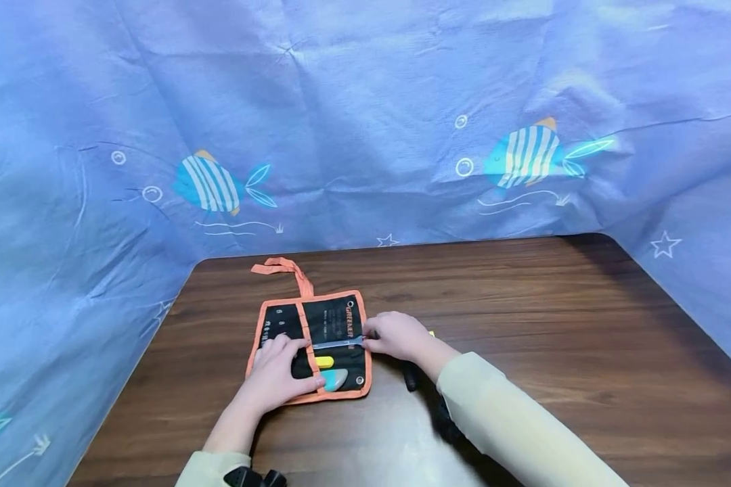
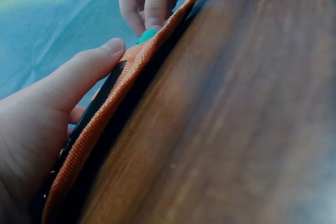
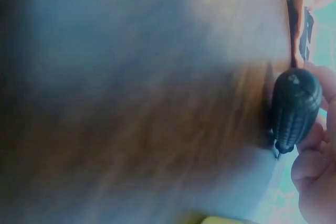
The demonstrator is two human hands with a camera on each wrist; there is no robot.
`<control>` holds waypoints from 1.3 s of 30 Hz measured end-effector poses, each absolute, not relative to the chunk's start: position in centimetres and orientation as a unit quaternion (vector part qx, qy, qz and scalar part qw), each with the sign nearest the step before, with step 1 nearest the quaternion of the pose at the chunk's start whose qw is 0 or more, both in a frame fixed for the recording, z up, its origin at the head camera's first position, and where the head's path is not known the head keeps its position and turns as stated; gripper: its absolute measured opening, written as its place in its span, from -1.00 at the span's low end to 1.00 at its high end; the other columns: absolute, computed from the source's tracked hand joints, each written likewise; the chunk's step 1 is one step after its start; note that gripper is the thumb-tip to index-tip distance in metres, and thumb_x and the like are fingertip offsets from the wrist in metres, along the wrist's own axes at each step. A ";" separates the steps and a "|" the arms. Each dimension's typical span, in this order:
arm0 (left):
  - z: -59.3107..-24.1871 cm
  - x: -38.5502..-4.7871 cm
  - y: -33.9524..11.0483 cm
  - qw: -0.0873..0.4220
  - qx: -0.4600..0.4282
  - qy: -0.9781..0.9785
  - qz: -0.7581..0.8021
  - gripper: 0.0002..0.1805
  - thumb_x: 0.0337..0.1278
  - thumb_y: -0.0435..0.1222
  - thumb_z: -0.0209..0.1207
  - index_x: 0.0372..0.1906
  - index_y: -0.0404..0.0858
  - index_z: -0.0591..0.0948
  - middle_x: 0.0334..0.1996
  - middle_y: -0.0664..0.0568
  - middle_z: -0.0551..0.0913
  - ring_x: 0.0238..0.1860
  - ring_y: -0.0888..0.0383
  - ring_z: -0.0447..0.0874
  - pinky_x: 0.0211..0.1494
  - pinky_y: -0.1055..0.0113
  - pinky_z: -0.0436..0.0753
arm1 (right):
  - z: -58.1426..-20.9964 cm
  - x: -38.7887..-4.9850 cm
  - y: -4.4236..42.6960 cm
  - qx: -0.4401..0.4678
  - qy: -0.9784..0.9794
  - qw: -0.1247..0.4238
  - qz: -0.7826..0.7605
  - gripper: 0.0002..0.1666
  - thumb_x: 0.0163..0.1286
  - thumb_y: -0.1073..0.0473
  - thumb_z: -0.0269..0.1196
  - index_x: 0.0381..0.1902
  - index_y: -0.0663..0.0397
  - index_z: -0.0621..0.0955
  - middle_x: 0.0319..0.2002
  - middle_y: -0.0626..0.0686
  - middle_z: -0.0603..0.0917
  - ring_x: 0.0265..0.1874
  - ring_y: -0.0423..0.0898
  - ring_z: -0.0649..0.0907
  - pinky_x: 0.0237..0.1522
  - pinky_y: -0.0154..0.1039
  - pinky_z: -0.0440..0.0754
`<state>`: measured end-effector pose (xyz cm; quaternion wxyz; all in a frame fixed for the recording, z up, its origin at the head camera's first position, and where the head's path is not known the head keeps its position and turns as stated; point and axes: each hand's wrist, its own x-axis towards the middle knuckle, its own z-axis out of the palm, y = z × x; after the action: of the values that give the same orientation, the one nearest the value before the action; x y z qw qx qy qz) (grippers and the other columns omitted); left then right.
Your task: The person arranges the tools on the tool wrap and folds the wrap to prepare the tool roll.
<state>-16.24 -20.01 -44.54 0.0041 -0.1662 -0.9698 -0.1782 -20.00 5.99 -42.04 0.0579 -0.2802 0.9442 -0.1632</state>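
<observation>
A black tool pouch (image 1: pixel 335 318) with orange trim lies unfolded on the table. My left hand (image 1: pixel 276 368) rests on its pocket side, thumb and forefinger along the orange pocket edge. In the left wrist view, that thumb (image 2: pixel 100 59) lies straight on the pouch. My right hand (image 1: pixel 399 336) is at the pouch's right edge, pinching the end of a slim silver wrench (image 1: pixel 335 343); the wrench's other end is hidden at the pocket. Below the wrench, a yellow tool end (image 1: pixel 324 362) and a turquoise-and-grey tool end (image 1: pixel 334 379) stick out of the pockets.
A screwdriver with a black handle (image 3: pixel 295 108) lies beside the pouch under my right wrist. A yellow object (image 3: pixel 226 220) is partly visible near it. The pouch's orange tie strap (image 1: pixel 292 267) stretches toward the table's far edge. A blue fish-print curtain (image 1: pixel 365 135) surrounds the wooden table (image 1: pixel 524 297).
</observation>
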 end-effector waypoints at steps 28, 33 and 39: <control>-44.7 -15.8 -20.6 0.015 -0.154 -0.973 -0.172 -0.10 -0.40 0.49 0.15 0.08 -0.01 0.58 -0.26 0.10 0.40 -0.21 0.07 0.26 -0.13 0.09 0.26 | -42.3 -19.8 0.9 -0.264 0.953 0.075 -0.131 -0.77 0.34 -0.04 0.19 -0.10 -0.23 0.66 -0.18 -0.18 0.68 -0.22 -0.19 0.63 -0.18 -0.13 0.55; -44.6 -15.8 -20.5 0.016 -0.159 -0.972 -0.170 -0.10 -0.38 0.49 0.14 0.08 -0.01 0.58 -0.28 0.11 0.38 -0.23 0.08 0.25 -0.14 0.10 0.25 | -42.3 -19.6 0.4 -0.248 0.955 0.081 -0.144 -0.72 0.34 -0.07 0.18 -0.04 -0.23 0.65 -0.12 -0.17 0.68 -0.14 -0.15 0.63 -0.14 -0.08 0.55; -44.8 -15.9 -20.4 0.021 -0.165 -0.971 -0.172 -0.10 -0.36 0.47 0.15 0.10 -0.02 0.58 -0.33 0.12 0.34 -0.27 0.09 0.22 -0.17 0.13 0.23 | -42.5 -19.6 1.5 -0.223 0.961 0.078 -0.145 -0.71 0.32 -0.09 0.20 -0.04 -0.24 0.65 -0.12 -0.13 0.68 -0.16 -0.14 0.63 -0.17 -0.10 0.55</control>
<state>-15.89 -20.43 -44.76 0.0208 -0.1648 -0.9710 -0.1720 -19.61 1.45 -42.46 0.0783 -0.2230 0.9608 -0.1448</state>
